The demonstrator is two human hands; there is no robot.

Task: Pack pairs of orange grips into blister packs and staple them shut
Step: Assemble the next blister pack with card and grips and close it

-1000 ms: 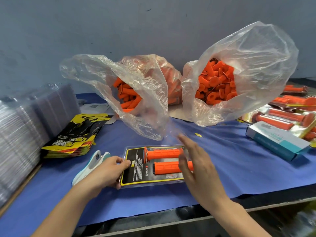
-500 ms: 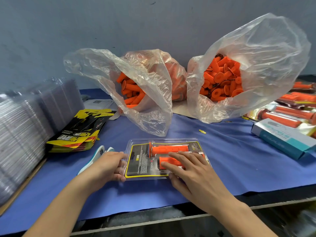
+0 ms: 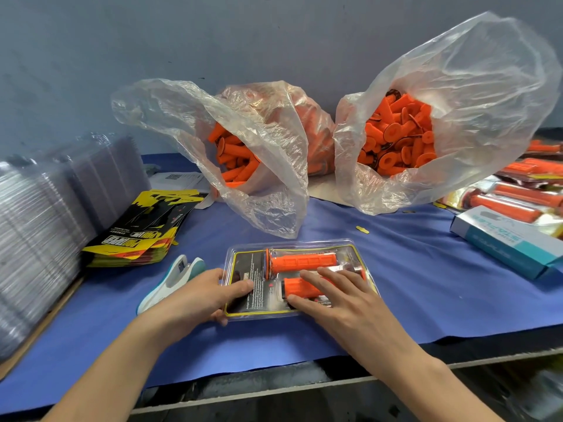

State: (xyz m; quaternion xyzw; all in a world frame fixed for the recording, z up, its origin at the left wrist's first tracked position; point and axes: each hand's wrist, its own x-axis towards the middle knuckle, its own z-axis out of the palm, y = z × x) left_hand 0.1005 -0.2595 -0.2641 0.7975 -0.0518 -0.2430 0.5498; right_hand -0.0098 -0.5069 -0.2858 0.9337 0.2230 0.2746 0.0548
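Note:
A clear blister pack (image 3: 350,249) with a black and yellow card lies flat on the blue cloth in front of me. Two orange grips lie inside it, the far grip (image 3: 301,261) and the near grip (image 3: 297,288), which is partly covered. My left hand (image 3: 201,295) holds the pack's left edge, thumb on top and fingers under the rim. My right hand (image 3: 341,296) presses flat on the cover over the near grip, fingers straight. A white and teal stapler (image 3: 170,280) lies just left of my left hand.
Two open plastic bags of orange grips, the left bag (image 3: 243,159) and the right bag (image 3: 426,129), stand at the back. Printed cards (image 3: 143,229) and stacked empty blisters (image 3: 39,226) sit left. A staples box (image 3: 505,242) and finished packs (image 3: 524,196) lie right. The table edge (image 3: 304,385) runs near me.
My right hand came down from above the pack and now presses flat on its cover. My left hand moved further onto the pack's left edge.

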